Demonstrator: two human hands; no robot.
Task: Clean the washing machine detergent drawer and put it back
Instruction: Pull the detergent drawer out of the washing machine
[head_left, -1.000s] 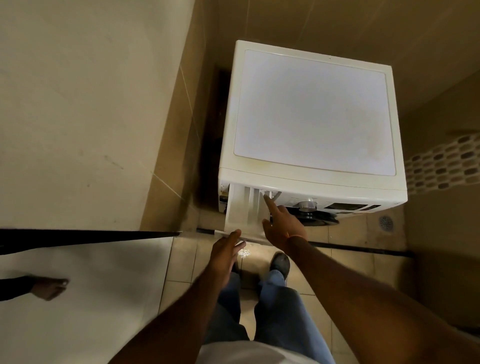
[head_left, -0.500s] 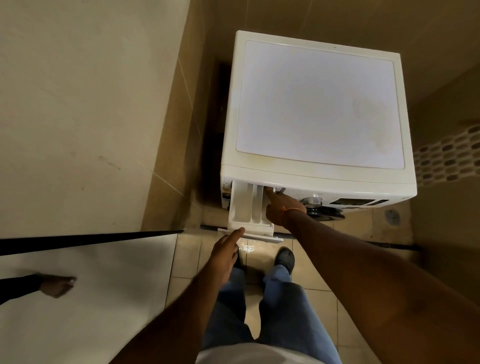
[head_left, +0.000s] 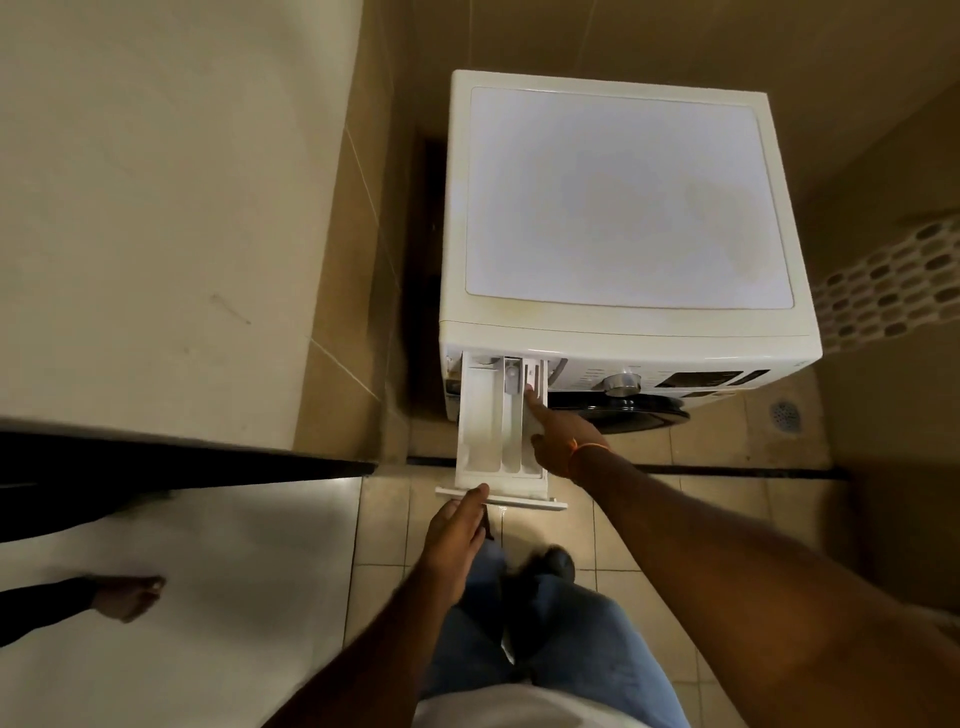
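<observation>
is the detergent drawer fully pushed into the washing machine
No, the drawer sticks far out of the washing machine front.

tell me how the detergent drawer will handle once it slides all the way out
The detergent drawer looks like thin, hollow white plastic, so probably stiff and light. It seems wet, with drips below its front panel, so it may be slippery. The left hand holding that front edge should keep the long tray from tipping.

white plastic drawer (head_left: 485, 415), glossy floor tiles (head_left: 649, 519)
</observation>
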